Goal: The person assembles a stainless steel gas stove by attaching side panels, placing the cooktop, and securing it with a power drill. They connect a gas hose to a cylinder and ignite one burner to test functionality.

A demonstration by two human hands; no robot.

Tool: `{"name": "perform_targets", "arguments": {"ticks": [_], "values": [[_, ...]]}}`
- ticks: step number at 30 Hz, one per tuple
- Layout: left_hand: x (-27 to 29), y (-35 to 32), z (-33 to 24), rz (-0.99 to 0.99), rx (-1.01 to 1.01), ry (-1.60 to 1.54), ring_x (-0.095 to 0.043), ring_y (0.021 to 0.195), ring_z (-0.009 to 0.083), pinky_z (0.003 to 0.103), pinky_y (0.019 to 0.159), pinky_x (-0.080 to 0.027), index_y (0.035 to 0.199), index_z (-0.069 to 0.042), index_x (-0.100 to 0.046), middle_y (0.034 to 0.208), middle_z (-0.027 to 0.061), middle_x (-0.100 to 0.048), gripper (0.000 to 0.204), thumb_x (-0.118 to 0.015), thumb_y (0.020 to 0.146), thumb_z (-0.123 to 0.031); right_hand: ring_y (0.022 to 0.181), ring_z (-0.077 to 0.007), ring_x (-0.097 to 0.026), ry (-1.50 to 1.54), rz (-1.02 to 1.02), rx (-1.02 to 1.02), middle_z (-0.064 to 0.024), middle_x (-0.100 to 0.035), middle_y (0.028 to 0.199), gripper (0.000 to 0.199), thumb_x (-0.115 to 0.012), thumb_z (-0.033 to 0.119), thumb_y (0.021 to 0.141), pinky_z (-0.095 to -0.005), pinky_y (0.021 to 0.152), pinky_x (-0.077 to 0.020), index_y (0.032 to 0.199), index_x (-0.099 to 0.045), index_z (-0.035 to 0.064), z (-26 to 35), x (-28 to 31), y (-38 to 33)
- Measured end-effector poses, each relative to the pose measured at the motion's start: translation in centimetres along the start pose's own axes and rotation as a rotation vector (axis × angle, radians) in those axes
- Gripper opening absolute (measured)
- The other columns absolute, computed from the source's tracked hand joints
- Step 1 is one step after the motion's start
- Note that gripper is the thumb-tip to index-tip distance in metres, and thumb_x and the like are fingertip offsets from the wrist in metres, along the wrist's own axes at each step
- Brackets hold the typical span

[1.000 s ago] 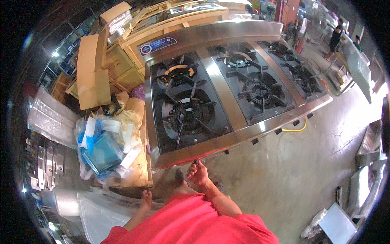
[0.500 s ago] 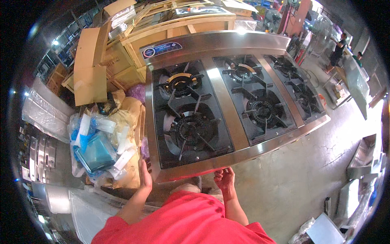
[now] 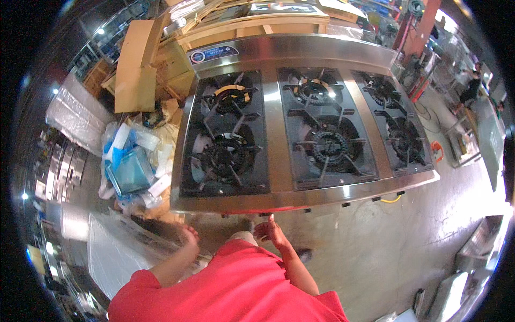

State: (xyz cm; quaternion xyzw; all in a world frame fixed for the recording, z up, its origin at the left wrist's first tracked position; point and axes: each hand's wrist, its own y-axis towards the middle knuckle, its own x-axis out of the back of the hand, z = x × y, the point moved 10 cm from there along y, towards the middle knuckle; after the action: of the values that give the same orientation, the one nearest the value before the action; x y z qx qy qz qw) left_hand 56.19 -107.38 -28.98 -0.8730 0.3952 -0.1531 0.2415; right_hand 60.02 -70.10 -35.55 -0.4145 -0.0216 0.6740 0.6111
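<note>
A wide stainless steel gas stove (image 3: 280,161) fills the middle, with several black burners and pan supports set in dark panels. Small black knobs show under its front edge. My right hand (image 3: 271,233) is just below that edge by a black knob (image 3: 265,214), its fingers apart and nothing held in them; whether a fingertip touches the knob I cannot tell. Lower and to the left, my left hand (image 3: 189,235) is in the air, apart from the stove's front left corner. Its fingers are slightly blurred but look loosely open and hold nothing.
Left of the stove lies a heap of clear and blue plastic wrapping (image 3: 131,169). Behind stand an open cardboard box (image 3: 134,70) and wooden crates (image 3: 257,27). A plastic-wrapped panel (image 3: 115,252) lies lower left. A yellow hose (image 3: 391,200) shows below the stove's right front.
My left hand has come away from the stove's left corner, down and toward me. My right hand has shifted left and its curled fingers have opened. The view has turned slightly.
</note>
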Motion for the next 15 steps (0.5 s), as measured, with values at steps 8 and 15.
{"name": "perform_targets", "arguments": {"ticks": [8,15], "values": [[-22.3,-12.1,15.5,0.450,-0.431,0.718,-0.064,0.101,0.0216,0.039,0.088,-0.049,0.130,0.000,-0.039,0.104,0.0126,-0.069,0.072,-0.066,0.089,-0.054,0.076,-0.0178,-0.064,-0.267,-0.233,0.016,-0.0102,-0.071,0.093,0.069,-0.038,0.061,0.100,-0.0328,0.069,-0.0503,0.109,-0.067,-0.0008,3.2,13.5,-16.3],[-21.3,-13.2,9.8,0.254,-0.891,0.771,-0.060,0.071,0.0200,0.034,0.065,-0.049,0.094,-0.004,-0.052,0.078,0.0075,-0.059,0.031,-0.078,0.083,-0.015,0.069,-0.0140,-0.062,-0.314,-0.524,0.392,-0.0077,-0.067,0.078,0.044,-0.049,0.039,0.104,-0.0283,0.065,-0.0491,0.099,-0.066,-0.0018,15.4,22.0,-25.0]]}}
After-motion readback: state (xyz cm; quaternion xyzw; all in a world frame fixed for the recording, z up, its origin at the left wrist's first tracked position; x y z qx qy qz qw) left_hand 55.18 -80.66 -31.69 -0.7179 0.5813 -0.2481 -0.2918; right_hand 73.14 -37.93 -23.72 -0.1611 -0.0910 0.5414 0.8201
